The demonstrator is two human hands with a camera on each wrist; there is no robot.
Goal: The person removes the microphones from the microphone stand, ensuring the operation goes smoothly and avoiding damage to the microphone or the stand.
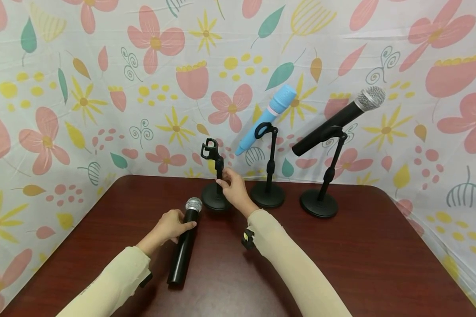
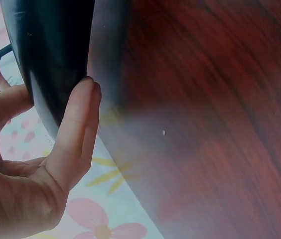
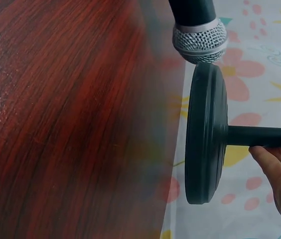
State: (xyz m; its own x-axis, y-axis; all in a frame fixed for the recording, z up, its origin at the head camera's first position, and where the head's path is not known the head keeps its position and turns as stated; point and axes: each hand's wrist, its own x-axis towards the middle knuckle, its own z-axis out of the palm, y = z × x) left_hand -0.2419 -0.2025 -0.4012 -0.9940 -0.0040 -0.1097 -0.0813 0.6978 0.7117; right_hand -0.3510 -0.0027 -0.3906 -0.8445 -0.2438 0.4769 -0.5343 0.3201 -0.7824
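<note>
Black handheld microphone with a silver mesh head (image 1: 184, 240) was laid flat on the dark red wood-grain worktop (image 1: 361, 246), its head pointed toward the back wall and lying just beside the round base of the empty stand. The left hand (image 1: 170, 225) was curled round the microphone just below the mesh head, with the fingers pressed against the black barrel in the left wrist view (image 2: 75, 124). The empty black desktop microphone stand with an open clip at the top (image 1: 216, 176) was held by its thin upright post in the right hand (image 1: 233, 187), whose fingers were wrapped about the post; the right wrist view showed the fingers (image 3: 280, 169) closed on the post near the disc base, with the mesh head (image 3: 200, 41) close to the rim of that base. Cream-coloured long sleeves (image 1: 297, 264) covered both forearms. Just to the right, a second black stand (image 1: 268, 176) carried a light blue microphone (image 1: 267, 115) tilted up to the right. Further right, a third black stand (image 1: 325, 185) carried a black microphone with a silver mesh head (image 1: 341, 119), also tilted. Behind the worktop, a white cloth printed with pink and yellow flowers (image 1: 83, 88) was hung.
</note>
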